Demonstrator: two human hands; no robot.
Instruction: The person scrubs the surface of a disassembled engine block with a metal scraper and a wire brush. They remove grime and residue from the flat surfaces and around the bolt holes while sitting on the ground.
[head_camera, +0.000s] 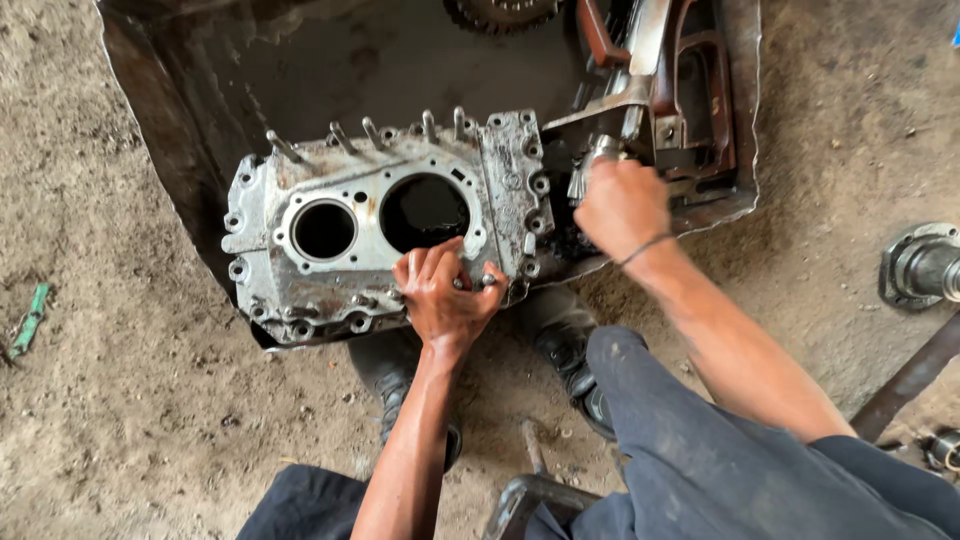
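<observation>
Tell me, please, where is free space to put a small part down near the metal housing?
Inside the dark tray, behind the studs of the housing, the floor is bare up to the gear. The dirt ground left of the tray is open, apart from a green scrap. It is crowded at the right, where the right hand works among rusty parts.

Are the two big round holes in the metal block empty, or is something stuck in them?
Empty. Both holes in the metal block look dark and hollow, with nothing poking out. How deep they go cannot be told.
</observation>
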